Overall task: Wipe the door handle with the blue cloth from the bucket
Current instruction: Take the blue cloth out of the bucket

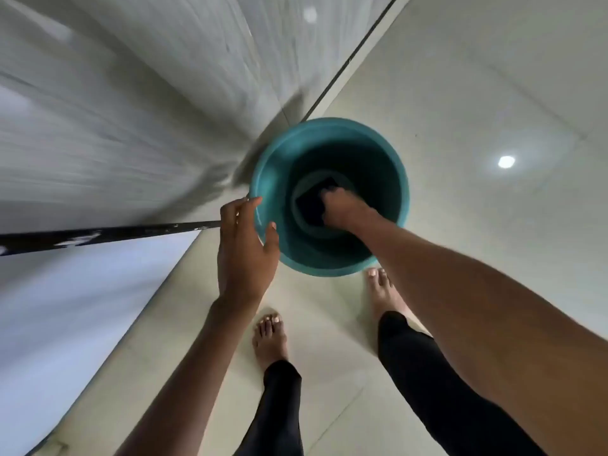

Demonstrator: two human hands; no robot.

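Observation:
A teal bucket [391, 166] stands on the pale tiled floor just ahead of my feet. At its bottom lies a dark folded cloth [311, 205]. My right hand [342, 207] reaches deep into the bucket with its fingers closed down on that cloth. My left hand [245, 248] rests against the bucket's near-left rim, fingers spread around the edge. No door handle is in view.
A grey wall or door panel [131, 110] rises at the left, right beside the bucket. A black strip [98, 233] runs along its lower edge. My bare feet [269, 337] stand on the floor [493, 93] close behind the bucket.

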